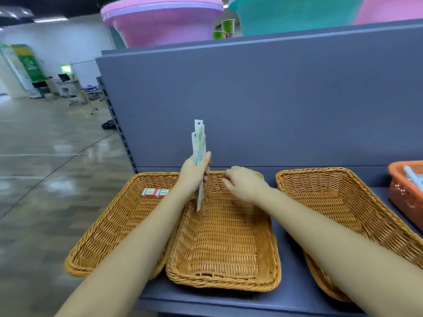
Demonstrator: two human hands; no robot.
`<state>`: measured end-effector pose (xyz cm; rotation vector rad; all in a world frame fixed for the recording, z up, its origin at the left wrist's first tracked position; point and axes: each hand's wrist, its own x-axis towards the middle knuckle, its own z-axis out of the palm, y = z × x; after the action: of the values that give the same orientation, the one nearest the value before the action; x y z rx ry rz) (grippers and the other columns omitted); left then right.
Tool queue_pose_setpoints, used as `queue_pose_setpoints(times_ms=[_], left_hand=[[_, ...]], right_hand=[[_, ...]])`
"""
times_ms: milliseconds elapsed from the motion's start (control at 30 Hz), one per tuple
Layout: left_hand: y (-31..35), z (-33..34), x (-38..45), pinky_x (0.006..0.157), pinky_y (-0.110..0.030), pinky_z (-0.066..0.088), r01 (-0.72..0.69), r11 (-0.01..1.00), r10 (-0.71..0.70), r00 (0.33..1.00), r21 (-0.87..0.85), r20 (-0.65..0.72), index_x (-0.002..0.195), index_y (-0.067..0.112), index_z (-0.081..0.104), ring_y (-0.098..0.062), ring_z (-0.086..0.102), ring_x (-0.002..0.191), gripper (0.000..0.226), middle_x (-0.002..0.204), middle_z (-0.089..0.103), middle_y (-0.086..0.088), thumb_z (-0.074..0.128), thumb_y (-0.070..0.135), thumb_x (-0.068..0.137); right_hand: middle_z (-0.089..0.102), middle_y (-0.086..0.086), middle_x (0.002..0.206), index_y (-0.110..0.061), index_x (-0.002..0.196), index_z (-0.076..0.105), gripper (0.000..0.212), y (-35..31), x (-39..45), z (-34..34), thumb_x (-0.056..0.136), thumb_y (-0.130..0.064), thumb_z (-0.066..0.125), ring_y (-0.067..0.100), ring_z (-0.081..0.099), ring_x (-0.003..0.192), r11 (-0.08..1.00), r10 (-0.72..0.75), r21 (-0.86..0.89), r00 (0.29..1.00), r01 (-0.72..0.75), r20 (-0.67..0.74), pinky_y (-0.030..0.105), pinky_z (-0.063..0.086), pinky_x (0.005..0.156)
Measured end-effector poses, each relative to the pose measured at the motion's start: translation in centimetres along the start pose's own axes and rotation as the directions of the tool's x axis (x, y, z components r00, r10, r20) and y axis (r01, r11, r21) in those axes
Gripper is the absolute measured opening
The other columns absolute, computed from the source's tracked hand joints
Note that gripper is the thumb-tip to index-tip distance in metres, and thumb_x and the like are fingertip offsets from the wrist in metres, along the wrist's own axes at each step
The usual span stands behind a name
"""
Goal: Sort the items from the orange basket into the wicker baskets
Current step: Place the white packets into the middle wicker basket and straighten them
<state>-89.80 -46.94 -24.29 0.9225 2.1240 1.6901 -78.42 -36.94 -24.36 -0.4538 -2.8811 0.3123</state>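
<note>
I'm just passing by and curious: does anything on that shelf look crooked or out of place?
Slightly. The left wicker basket sits askew, its right side tucked under the middle wicker basket, while the right wicker basket stands apart. Nothing looks spilled or broken. The left hand holds flat packets upright.

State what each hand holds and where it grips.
Left hand grips upright flat packets around their lower-middle. Right hand holds nothing visible, fingers loosely curled.
</note>
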Motion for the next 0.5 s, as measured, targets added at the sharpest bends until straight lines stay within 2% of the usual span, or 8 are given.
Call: queue_pose_setpoints(times_ms=[200,300,400,500], left_hand=[[-0.8,-1.1,1.0,0.056,-0.018,0.045,-0.011,0.999,0.014,0.998,-0.048,0.062,0.085,0.016,0.054,-0.007,0.048,0.055,0.028,0.065,0.052,0.002,0.042,0.037,0.099],[-1.2,-1.4,1.6,0.060,-0.025,0.046,-0.017,0.995,0.025,0.997,-0.101,0.076,0.086,0.016,0.054,-0.010,0.050,0.060,0.028,0.069,0.052,0.002,0.044,0.038,0.099],[-1.5,-1.7,2.1,0.071,-0.032,0.047,-0.057,0.997,0.060,0.996,-0.055,0.061,0.098,0.012,0.057,-0.013,0.053,0.072,0.032,0.075,0.053,0.005,0.043,0.041,0.098],[-1.5,-1.7,2.3,0.075,-0.032,0.046,-0.063,0.996,0.066,0.996,-0.058,0.052,0.110,0.009,0.057,-0.015,0.053,0.081,0.037,0.077,0.052,0.006,0.042,0.041,0.098]], right_hand=[[0.060,0.009,0.109,-0.007,0.112,0.060,0.034,-2.4,1.1,1.0,0.100,-0.028,0.035,0.022,0.056,0.100,0.997,0.078,0.029,0.997,-0.078,-0.016,0.033,0.043,0.086],[0.063,0.009,0.106,-0.007,0.106,0.061,0.031,-3.6,1.3,1.5,0.100,-0.028,0.039,0.021,0.057,0.095,0.986,0.139,0.097,0.988,-0.132,-0.064,0.030,0.042,0.080],[0.066,0.005,0.108,-0.011,0.115,0.063,0.033,-4.8,1.1,1.8,0.098,-0.030,0.043,0.018,0.060,0.095,0.967,0.186,0.195,0.978,-0.165,-0.093,0.029,0.046,0.082],[0.067,0.000,0.109,-0.015,0.118,0.063,0.032,-5.8,1.0,2.2,0.096,-0.033,0.048,0.012,0.060,0.097,0.948,0.205,0.268,0.974,-0.172,-0.100,0.023,0.044,0.082]])
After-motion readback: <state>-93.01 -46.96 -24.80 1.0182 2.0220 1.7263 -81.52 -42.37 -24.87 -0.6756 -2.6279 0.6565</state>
